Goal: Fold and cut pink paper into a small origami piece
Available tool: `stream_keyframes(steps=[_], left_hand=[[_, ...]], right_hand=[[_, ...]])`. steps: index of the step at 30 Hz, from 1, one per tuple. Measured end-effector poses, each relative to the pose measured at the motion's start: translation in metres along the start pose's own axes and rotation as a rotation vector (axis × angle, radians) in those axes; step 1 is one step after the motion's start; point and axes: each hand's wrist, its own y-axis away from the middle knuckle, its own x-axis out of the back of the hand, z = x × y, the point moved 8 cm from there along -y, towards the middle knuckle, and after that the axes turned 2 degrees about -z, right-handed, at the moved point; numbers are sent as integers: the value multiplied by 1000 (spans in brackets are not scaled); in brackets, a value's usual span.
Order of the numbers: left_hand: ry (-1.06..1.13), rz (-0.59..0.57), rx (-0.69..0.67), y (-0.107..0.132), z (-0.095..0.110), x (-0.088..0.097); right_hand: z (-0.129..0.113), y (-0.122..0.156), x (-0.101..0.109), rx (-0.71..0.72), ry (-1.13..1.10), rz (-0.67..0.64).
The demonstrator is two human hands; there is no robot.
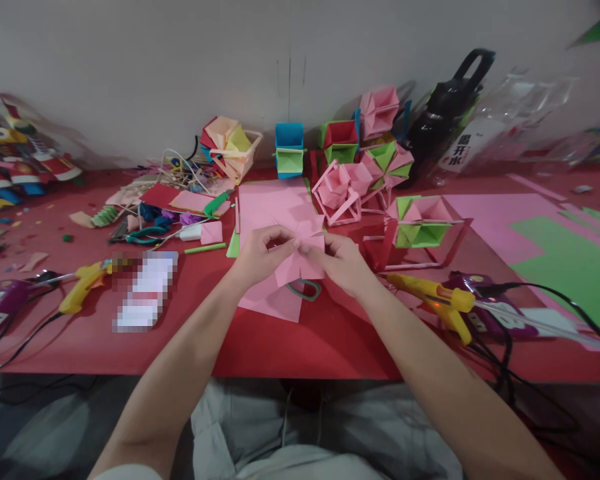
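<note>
A small piece of folded pink paper (307,267) is pinched between both hands, above the front part of the table. My left hand (265,252) grips its left side, thumb toward the middle. On the other side my right hand (341,261) is closed on it, and the two thumbs nearly meet at its centre. Creases spread outward from there. Larger pink sheets (265,200) lie beneath and behind it, with green paper edges peeking out. Just below the folded piece shows the grey handle loop of scissors (310,291); their blades are hidden.
Yellow glue guns lie left (85,283) and right (430,293), with trailing cords. A phone (147,293) rests left. Folded paper wheel models (423,223) stand behind, near a black bottle (440,117). Craft scraps (165,200) and a green cutter (217,203) lie back left.
</note>
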Motion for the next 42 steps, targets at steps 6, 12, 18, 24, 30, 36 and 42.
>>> stream_keyframes(steps=[6, 12, 18, 24, 30, 36, 42], left_hand=[[-60, -3, 9, -1, -3, 7], [-39, -40, 33, -2, -8, 6], [-10, -58, 52, -2, -10, 5], [-8, -66, 59, -2, -10, 2], [4, -60, 64, -2, -11, 2], [17, -2, 83, -4, -15, 9], [-14, -113, 103, -3, -22, 2]], right_hand=[[1, -3, 7, -9, -107, 32], [-10, -3, 12, 38, 5, 42], [-11, -2, 19, 31, 4, 156], [-10, -1, 20, 65, 5, 198], [-10, -1, 19, 74, 17, 181], [-5, -4, 9, 63, 112, 30], [-10, -3, 10, 148, 283, 16]])
